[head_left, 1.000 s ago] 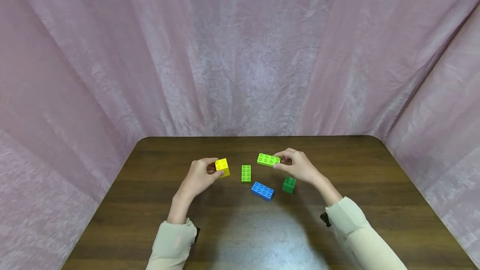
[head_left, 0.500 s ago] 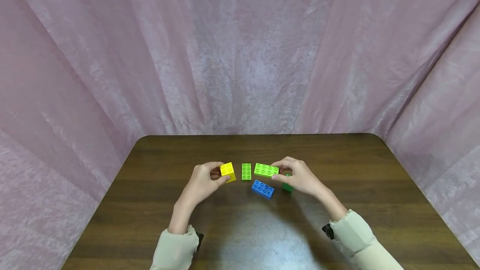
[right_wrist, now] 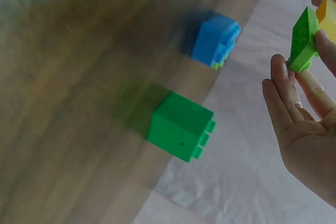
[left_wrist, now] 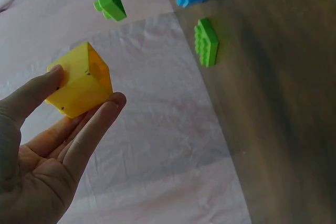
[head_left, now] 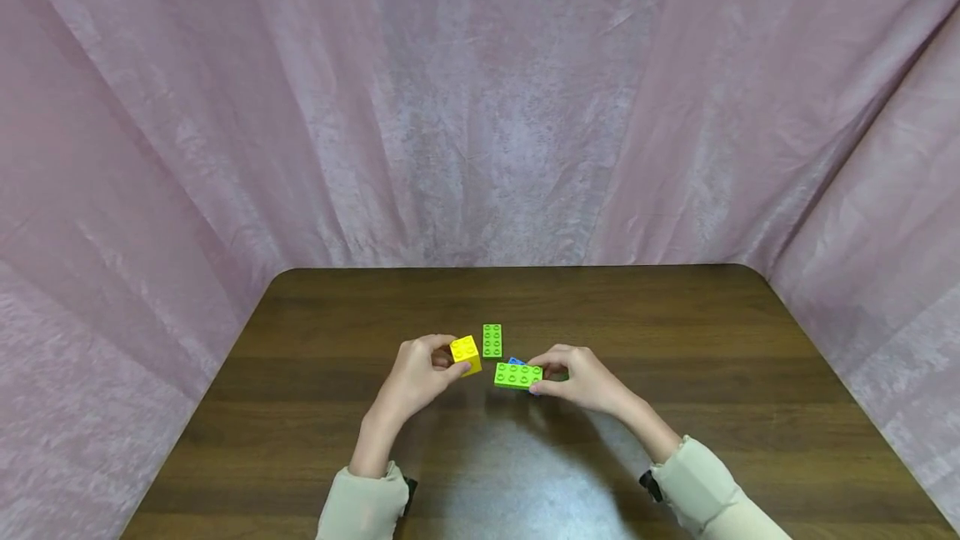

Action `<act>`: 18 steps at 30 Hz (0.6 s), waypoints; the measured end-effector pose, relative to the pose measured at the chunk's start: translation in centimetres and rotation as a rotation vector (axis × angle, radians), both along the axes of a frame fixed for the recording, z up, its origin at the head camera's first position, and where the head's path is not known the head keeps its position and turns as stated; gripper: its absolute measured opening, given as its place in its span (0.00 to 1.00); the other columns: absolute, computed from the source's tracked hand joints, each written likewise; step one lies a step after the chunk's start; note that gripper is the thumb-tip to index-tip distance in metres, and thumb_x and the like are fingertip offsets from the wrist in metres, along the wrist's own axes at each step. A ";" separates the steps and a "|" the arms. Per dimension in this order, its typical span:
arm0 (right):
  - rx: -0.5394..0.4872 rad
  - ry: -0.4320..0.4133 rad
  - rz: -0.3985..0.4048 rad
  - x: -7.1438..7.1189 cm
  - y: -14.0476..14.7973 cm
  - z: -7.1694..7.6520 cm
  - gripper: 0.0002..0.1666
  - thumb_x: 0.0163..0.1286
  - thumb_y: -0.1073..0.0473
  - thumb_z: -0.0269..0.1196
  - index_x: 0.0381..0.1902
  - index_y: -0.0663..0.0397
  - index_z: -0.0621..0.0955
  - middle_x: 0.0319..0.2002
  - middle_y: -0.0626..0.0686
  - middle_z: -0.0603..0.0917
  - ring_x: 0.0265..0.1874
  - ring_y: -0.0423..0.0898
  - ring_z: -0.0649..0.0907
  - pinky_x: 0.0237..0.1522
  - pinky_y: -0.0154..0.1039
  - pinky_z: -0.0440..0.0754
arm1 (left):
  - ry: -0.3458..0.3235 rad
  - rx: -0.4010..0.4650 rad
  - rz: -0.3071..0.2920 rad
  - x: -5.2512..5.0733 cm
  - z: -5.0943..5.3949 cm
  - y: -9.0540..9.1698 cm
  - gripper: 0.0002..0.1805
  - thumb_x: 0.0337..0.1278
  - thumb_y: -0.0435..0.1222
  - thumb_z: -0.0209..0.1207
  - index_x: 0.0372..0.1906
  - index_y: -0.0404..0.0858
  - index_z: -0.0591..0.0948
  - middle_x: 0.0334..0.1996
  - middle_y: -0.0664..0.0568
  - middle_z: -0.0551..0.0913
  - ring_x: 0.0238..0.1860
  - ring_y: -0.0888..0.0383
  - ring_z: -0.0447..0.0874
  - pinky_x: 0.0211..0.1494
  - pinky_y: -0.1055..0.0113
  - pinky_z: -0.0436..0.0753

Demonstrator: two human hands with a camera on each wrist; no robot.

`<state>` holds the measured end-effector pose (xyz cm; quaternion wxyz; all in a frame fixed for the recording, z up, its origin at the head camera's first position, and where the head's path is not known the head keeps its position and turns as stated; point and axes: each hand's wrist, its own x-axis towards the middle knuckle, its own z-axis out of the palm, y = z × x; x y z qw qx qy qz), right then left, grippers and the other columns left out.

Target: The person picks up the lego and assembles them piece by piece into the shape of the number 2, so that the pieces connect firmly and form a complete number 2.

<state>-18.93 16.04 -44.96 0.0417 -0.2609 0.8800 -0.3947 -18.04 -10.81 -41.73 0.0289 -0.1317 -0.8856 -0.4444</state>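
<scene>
My left hand point(head_left: 415, 372) pinches a yellow toy brick point(head_left: 466, 355) between thumb and fingers, raised off the table; its hollow underside shows in the left wrist view point(left_wrist: 97, 69). From the right, my right hand point(head_left: 583, 379) pinches a long lime-green brick point(head_left: 516, 376) by its right end, studs up. The two held bricks are close but apart. Beneath the lime one, a blue brick point(right_wrist: 214, 40) lies on the table, mostly covered in the head view. Just beyond lies another flat lime-green brick point(head_left: 492, 341). A dark green brick point(right_wrist: 181, 125) shows in the right wrist view; my right hand hides it in the head view.
The brown wooden table point(head_left: 337, 307) has rounded far corners. Pink velvet curtains point(head_left: 480, 107) hang behind it and along both sides. Light sleeves point(head_left: 365, 502) cover both forearms, each with a dark device at the wrist.
My right hand has brought the lime-green brick left and nearer, over the blue brick. My left hand has moved right and slightly nearer with the yellow brick.
</scene>
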 end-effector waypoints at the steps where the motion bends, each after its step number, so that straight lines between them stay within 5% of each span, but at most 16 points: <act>1: 0.003 -0.011 0.007 0.1 -0.1 -0.1 0.20 0.60 0.56 0.71 0.47 0.60 0.85 0.38 0.52 0.86 0.34 0.38 0.82 0.36 0.31 0.80 | -0.004 -0.002 -0.008 0.0 -0.2 0.1 0.21 0.47 0.27 0.70 0.49 0.23 0.81 0.41 0.35 0.86 0.33 0.51 0.88 0.33 0.69 0.88; 10: 0.037 -0.061 0.051 0.7 -0.5 -1.0 0.21 0.60 0.56 0.71 0.47 0.63 0.84 0.39 0.56 0.87 0.33 0.37 0.84 0.37 0.25 0.83 | -0.047 0.000 -0.106 0.1 -1.8 1.0 0.18 0.49 0.29 0.70 0.45 0.25 0.81 0.37 0.38 0.86 0.34 0.53 0.87 0.35 0.69 0.87; 18: 0.086 -0.032 0.102 1.1 -0.8 -2.3 0.19 0.56 0.59 0.73 0.44 0.62 0.86 0.32 0.51 0.84 0.29 0.32 0.81 0.32 0.25 0.81 | -0.088 -0.038 -0.135 0.4 -2.6 1.1 0.19 0.49 0.30 0.70 0.46 0.26 0.80 0.38 0.40 0.84 0.36 0.55 0.85 0.38 0.67 0.88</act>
